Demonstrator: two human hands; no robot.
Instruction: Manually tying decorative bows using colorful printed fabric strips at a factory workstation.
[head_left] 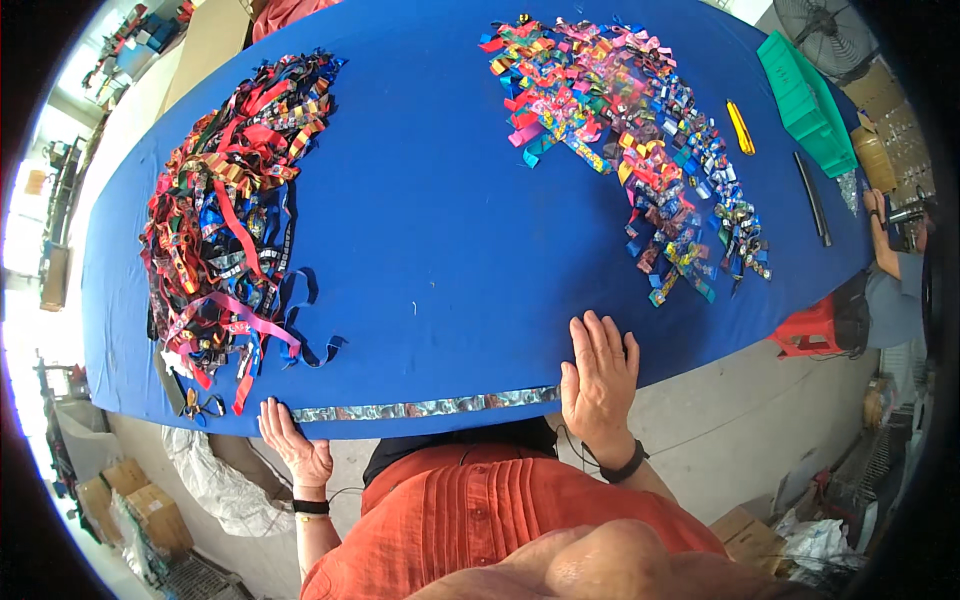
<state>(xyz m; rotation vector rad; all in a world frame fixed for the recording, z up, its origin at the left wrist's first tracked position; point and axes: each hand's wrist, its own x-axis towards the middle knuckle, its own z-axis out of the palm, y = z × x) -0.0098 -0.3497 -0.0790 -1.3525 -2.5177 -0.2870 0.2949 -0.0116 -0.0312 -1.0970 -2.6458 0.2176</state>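
A printed ribbon strip [425, 408], grey-teal with a repeated pattern, lies straight along the near edge of the blue-covered table [430, 200]. My left hand [292, 440] rests flat at the strip's left end, fingers stretched out. At the other end, my right hand [600, 375] lies palm down with its fingers extended, the thumb side touching the strip. A tangled heap of long ribbons [235, 190], mostly red and black, covers the table's left side. Many short folded ribbon pieces [640, 120] in mixed colours are spread at the far right.
Beyond the folded pieces lie a yellow utility knife [741, 128], a green plastic crate [805, 105] and a dark bar [813, 200]. Near my left hand sits a small dark item [200, 405], unclear in kind. Another person's arm [885, 245] shows at the right, above a red stool [805, 332].
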